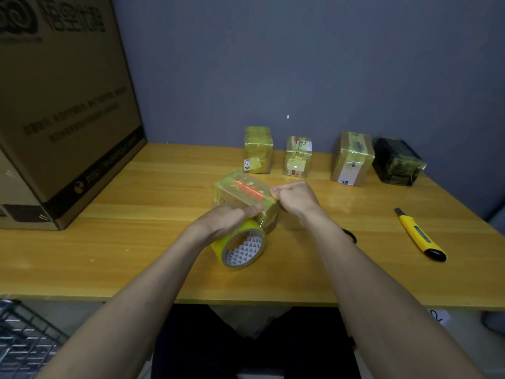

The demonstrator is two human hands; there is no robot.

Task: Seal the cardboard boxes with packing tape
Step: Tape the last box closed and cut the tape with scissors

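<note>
At the far left a large brown cardboard carton with dark printing [62,105] stands on the varnished yellow wooden table [136,255], filling that corner back to the grey-blue wall [300,64]. Below the table's front edge on the left, a grey wire basket [24,343] shows. Between the carton and the middle of the table lies a broad stretch of bare wood.

Near the centre, the left hand [229,217] curls over a roll of yellow-tinted packing tape with a grey patterned core [241,248]; the roll is tipped against the near side of a small cardboard box wrapped in yellowish tape with a red label strip [243,195]. The left thumb presses on the box's near top edge. The right hand [293,196] is curled at the box's right top edge, fingers pinched together there; whether they hold a tape end cannot be told.

Behind, along the wall, stand four taped boxes well apart from each other's sides: a small yellow-taped cube [258,150], a smaller taped box with white stickers [297,157], a taller brown box with a white label [352,160], and, just beside it, a dark box under glossy tape [397,161].

Right of the forearms a black looped object [351,235] is partly hidden. Farther right, a yellow and black utility knife [419,235] lies slantwise near the table's right edge, with bare wood around it.
</note>
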